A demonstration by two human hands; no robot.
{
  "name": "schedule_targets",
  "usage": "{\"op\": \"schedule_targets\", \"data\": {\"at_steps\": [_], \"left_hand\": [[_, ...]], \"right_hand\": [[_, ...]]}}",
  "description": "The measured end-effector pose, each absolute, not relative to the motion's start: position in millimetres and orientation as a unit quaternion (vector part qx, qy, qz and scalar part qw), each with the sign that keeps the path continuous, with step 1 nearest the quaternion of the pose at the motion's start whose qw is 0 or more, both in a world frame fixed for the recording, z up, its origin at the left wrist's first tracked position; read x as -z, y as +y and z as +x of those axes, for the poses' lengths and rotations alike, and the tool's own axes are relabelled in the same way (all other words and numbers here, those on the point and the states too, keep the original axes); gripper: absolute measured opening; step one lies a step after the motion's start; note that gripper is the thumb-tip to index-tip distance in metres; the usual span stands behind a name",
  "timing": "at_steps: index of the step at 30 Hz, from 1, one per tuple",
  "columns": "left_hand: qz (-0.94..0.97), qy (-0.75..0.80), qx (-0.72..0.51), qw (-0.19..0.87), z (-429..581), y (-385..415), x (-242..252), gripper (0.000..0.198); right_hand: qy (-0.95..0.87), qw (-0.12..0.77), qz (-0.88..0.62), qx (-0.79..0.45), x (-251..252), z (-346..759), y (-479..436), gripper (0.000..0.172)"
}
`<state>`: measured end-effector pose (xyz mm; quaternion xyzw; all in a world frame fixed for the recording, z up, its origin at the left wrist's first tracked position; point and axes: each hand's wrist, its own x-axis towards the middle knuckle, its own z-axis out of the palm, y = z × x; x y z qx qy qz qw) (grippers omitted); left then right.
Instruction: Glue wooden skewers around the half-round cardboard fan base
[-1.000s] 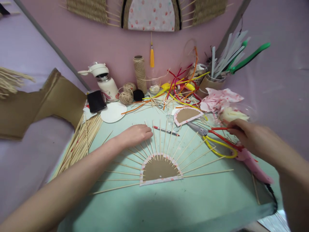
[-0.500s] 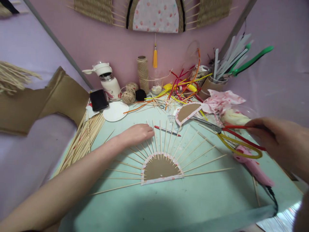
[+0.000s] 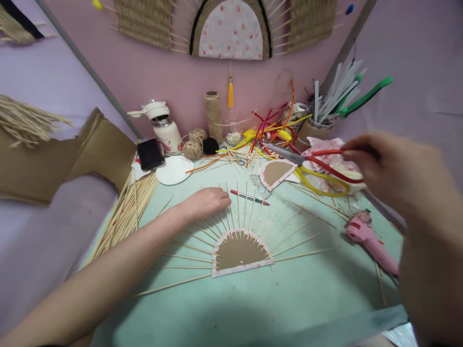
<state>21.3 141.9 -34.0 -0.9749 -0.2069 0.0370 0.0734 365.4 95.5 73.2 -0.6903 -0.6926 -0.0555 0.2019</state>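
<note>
A fan frame (image 3: 238, 250), a brown cardboard half-disc edged in floral cloth with thin bamboo sticks fanning out, lies on the mint-green table (image 3: 231, 303). My left hand (image 3: 202, 202) rests on the sticks at the frame's upper left, fingers curled loosely and holding nothing. My right hand (image 3: 390, 173) is raised above the table's right side, pinching the red handle of a pair of red-and-yellow scissors (image 3: 314, 166) whose blades point left. A red pen (image 3: 249, 196) lies just past the sticks.
A pink glue gun (image 3: 372, 243) lies at the right edge. A bundle of bamboo sticks (image 3: 126, 214) lies at the left. At the back are a white bottle (image 3: 164, 127), twine balls (image 3: 193, 142), a twine spool (image 3: 213, 113), coloured strips, a second half-disc (image 3: 277, 172), and floral cloth (image 3: 325, 149).
My right hand has lifted the scissors off the table and carried them up and back. The glue gun now lies uncovered. My left hand has stayed on the sticks.
</note>
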Motion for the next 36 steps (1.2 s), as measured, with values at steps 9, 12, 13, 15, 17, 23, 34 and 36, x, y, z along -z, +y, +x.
{"op": "schedule_targets", "data": {"at_steps": [9,12,13,15,17,23,34,36], "left_hand": [[-0.974,-0.203,-0.035,0.091,19.6,140.5,34.8,0.013],[-0.975,-0.203,-0.024,0.084,19.8,139.1,33.8,0.016],[-0.976,-0.203,-0.023,0.082,19.9,138.6,33.2,0.016],[-0.975,-0.205,-0.026,0.079,20.2,137.8,32.3,0.017],[-0.975,-0.209,-0.029,0.076,20.5,137.3,32.0,0.016],[-0.975,-0.212,-0.022,0.068,21.0,137.0,32.3,0.016],[-0.974,-0.216,-0.026,0.067,20.5,135.6,31.7,0.018],[-0.974,-0.216,-0.027,0.063,20.6,136.0,32.2,0.019]], "right_hand": [[-0.825,0.241,-0.503,-0.093,-40.2,286.5,245.7,0.018],[-0.850,0.228,-0.439,-0.179,-21.8,264.8,284.0,0.018],[-0.855,0.218,-0.429,-0.196,-16.5,258.3,294.2,0.016],[-0.860,0.198,-0.411,-0.226,-7.0,247.4,310.9,0.015],[-0.864,0.178,-0.396,-0.255,1.3,240.3,323.5,0.017],[-0.866,0.113,-0.359,-0.330,23.2,236.6,343.3,0.029],[-0.863,0.054,-0.326,-0.382,48.2,242.9,325.9,0.036],[-0.867,0.056,-0.325,-0.374,48.5,243.4,322.3,0.036]]}}
